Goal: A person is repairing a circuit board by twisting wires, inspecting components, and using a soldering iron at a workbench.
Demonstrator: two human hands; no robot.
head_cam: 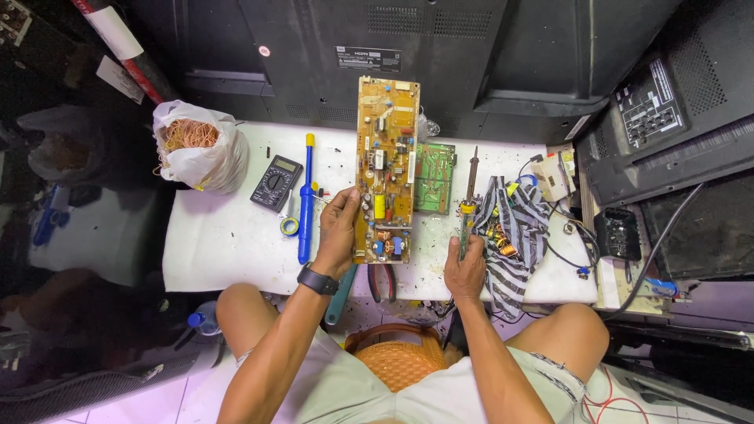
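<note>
Yellow circuit board (386,169) in left hand (338,234), soldering iron (470,196) in right hand (464,272)

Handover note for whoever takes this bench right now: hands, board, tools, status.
Left hand: grip on the left edge of the long yellow circuit board, which lies on the white table.
Right hand: holds the soldering iron, tip pointing away, off the board.
Green board lies right of the yellow one; blue desoldering pump and multimeter to its left.
Done: nothing visibly. Left: iron not yet on the board.
</note>
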